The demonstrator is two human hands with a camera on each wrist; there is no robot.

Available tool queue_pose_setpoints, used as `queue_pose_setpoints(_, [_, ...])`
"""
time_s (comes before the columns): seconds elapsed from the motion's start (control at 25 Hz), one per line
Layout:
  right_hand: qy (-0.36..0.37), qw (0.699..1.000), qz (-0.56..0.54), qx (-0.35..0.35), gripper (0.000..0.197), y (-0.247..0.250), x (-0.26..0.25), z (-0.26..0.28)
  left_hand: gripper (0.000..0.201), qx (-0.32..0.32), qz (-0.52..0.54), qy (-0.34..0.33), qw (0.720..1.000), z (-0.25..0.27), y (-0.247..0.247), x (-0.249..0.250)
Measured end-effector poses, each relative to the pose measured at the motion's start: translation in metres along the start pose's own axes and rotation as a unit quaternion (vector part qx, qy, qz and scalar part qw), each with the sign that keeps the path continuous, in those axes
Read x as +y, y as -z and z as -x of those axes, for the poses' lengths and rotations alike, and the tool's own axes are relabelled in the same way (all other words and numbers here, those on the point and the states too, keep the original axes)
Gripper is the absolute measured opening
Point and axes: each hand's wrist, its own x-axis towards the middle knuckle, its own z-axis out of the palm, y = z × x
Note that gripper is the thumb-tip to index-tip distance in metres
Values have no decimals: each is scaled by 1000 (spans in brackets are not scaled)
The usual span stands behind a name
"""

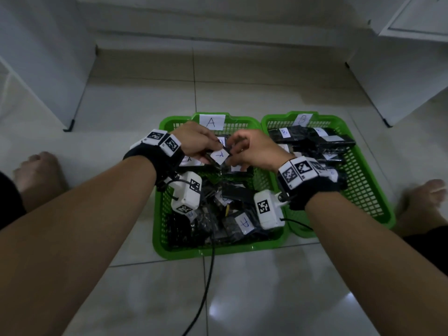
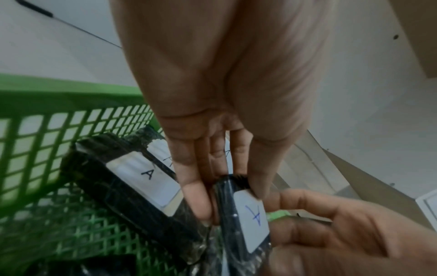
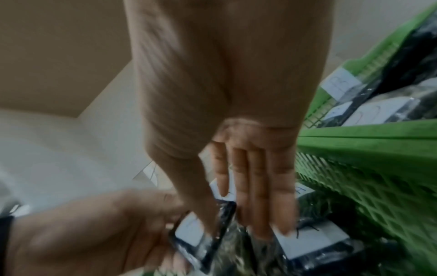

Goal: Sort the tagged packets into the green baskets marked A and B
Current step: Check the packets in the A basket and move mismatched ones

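Observation:
Two green baskets stand side by side on the floor: basket A (image 1: 218, 251) on the left and basket B (image 1: 368, 180) on the right, each with a paper letter on its far rim. Both hold black packets with white tags. Over the far part of basket A, my left hand (image 1: 213, 151) and right hand (image 1: 233, 155) hold one black packet tagged A (image 1: 219, 155) between them. The left thumb and fingers pinch its top end (image 2: 236, 182), beside its white tag (image 2: 252, 218). The right thumb lies on the packet (image 3: 189, 231).
Another A packet (image 2: 146, 179) leans on basket A's left wall. My bare feet rest on the tiles at the left (image 1: 36, 170) and right (image 1: 424, 197). A black cable (image 1: 206, 287) runs from basket A towards me. White cabinets (image 1: 48, 69) flank the floor.

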Motion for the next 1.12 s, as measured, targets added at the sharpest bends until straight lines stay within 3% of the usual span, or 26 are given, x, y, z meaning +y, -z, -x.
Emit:
queue_pose_setpoints(0.08, [-13, 986, 163, -32, 40, -8, 3, 0, 12, 9, -49, -4, 999, 0, 0, -2])
queue_pose_setpoints(0.16, [-27, 939, 329, -98, 42, -19, 8, 6, 12, 18, -62, -6, 998, -1, 1, -5])
queue_pose_setpoints(0.24, [-28, 914, 381, -136, 54, -32, 16, 11, 15, 28, -34, -9, 999, -3, 1, -4])
queue_pose_setpoints(0.32, [-18, 914, 383, -130, 57, -31, 17, 11, 20, 46, -16, -17, 999, -3, 4, -2])
queue_pose_setpoints(0.4, [-46, 953, 273, -123, 47, -12, 11, 10, 29, 53, -15, -15, 998, -5, 12, -3])
queue_pose_setpoints(0.48, [-79, 988, 59, -115, 41, 15, 3, 11, 37, 52, -5, -12, 999, -8, 21, -8])
queue_pose_setpoints(0.6, [-66, 974, -207, -65, 41, 36, 0, 19, 39, 70, 53, 9, 996, -13, 23, -14])
queue_pose_setpoints(0.68, [-55, 953, -295, -36, 39, 37, 0, 17, 43, 70, 96, 17, 993, -17, 20, -14])
queue_pose_setpoints(0.8, [-53, 958, -283, 12, 33, 30, 2, 12, 36, 47, 130, 31, 990, -19, 18, -15])
queue_pose_setpoints(0.88, [-60, 965, -254, 34, 31, 23, 5, 8, 25, 18, 78, 27, 996, -13, 21, -15])
queue_pose_setpoints(1.04, [-68, 949, -303, 58, 40, 11, 6, 5, 44, -76, 0, -24, 997, -6, 28, -16])
queue_pose_setpoints(1.12, [-52, 954, -290, 54, 42, 8, 5, 5, 35, -42, -17, -27, 999, -8, 31, -15])
